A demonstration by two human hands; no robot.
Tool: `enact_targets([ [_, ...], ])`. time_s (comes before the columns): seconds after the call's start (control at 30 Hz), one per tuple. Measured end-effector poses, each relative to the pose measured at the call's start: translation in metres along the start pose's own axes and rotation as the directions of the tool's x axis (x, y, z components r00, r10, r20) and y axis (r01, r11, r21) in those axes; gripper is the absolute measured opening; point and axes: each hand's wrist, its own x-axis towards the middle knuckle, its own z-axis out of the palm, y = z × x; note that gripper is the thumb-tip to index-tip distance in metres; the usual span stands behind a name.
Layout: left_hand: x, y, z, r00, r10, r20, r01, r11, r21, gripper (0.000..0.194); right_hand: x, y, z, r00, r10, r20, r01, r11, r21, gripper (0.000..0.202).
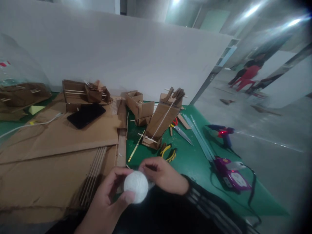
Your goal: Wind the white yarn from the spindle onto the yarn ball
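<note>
A ball of white string [136, 187] sits in my left hand [110, 195], with the thumb across its near face and the fingers behind its left side. My right hand [163, 175] is close against the ball's upper right, its fingers curled and the fingertips pinched together. Whatever lies between those fingertips is too small to make out. Just beyond my hands stands a leaning cardboard construction [161, 122] with a white string stretched along its front. Yellow-and-black pliers [168, 152] lie at its foot.
Scissors [184, 135], a twist drill bit [136, 147] and clear glue sticks [198, 136] lie on the green tabletop [188, 169]. A glue gun [225, 136] and purple power strip [231, 175] are right. Left are cardboard sheets [48, 175] and a black phone [86, 116]. Behind stands a white partition [136, 55].
</note>
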Motion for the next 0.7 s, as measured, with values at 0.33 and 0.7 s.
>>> enact_targets([
  [0.33, 0.013, -0.011, 0.001, 0.997, 0.074, 0.018, -0.076, 0.958, 0.275, 0.022, -0.024, -0.034, 0.011, 0.962, -0.179, -0.208, 0.120, 0.956, -0.268, 0.023],
  [0.7, 0.020, -0.010, -0.007, 0.998, -0.037, 0.042, 0.030, 0.988, 0.154, 0.044, -0.038, -0.006, 0.062, 0.924, -0.324, -0.205, 0.222, 0.888, -0.402, 0.021],
])
